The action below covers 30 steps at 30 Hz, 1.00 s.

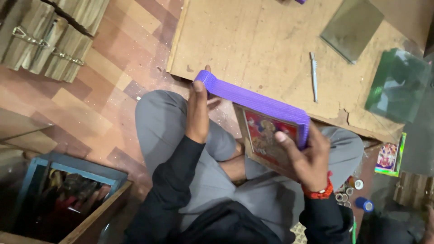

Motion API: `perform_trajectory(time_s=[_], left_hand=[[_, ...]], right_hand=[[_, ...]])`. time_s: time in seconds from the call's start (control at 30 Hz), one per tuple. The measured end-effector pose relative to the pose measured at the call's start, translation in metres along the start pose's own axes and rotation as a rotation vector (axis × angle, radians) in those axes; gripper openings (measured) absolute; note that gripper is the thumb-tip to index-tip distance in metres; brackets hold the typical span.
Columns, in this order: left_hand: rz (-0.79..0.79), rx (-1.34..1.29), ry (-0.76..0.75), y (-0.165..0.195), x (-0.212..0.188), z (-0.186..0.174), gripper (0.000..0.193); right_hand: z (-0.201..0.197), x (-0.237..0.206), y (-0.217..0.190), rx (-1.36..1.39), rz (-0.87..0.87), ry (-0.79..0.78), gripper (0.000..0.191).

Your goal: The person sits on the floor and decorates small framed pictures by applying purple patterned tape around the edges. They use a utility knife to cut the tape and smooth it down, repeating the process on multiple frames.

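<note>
Holding a purple frame (257,103) over the lap: left hand (198,108) fingers curled around its end, right hand (306,156) fingers gripping its corner, above a board (253,40).

A flat rectangular packet (389,157), green-edged with a red and pink picture, lies on the floor at right.

I hold one purple frame (253,101) with one picture (271,138) inside, between my two hands. Beyond my grip lie two glass sheets (352,27) and one white pen (313,74). Right of my grip, one small print (388,157).
</note>
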<state>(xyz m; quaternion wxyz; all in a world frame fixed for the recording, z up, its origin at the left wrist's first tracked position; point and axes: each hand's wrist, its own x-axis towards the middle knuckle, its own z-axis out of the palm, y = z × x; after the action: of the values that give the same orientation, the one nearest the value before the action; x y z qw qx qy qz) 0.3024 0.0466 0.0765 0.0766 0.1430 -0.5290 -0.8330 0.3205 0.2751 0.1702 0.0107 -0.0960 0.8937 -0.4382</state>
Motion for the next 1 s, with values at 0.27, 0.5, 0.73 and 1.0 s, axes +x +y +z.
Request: perform_trajectory(time_s=[0.27,0.5,0.73,1.0], left_hand=[[0.088,-0.224,-0.128,0.005,0.007,0.032,0.094],[0.220,-0.025,-0.078,0.009,0.016,0.038,0.095],[0.237,0.080,-0.050,0.002,0.018,0.034,0.091],[0.233,-0.009,-0.029,-0.009,0.016,0.038,0.093]], right_hand=[[0.017,-0.001,0.051,0.444,-0.011,0.197,0.037],[0.045,0.001,0.082,0.573,-0.044,0.260,0.037],[0.063,0.002,0.092,0.630,-0.018,0.259,0.036],[0.061,-0.004,0.106,0.663,0.039,0.219,0.036]])
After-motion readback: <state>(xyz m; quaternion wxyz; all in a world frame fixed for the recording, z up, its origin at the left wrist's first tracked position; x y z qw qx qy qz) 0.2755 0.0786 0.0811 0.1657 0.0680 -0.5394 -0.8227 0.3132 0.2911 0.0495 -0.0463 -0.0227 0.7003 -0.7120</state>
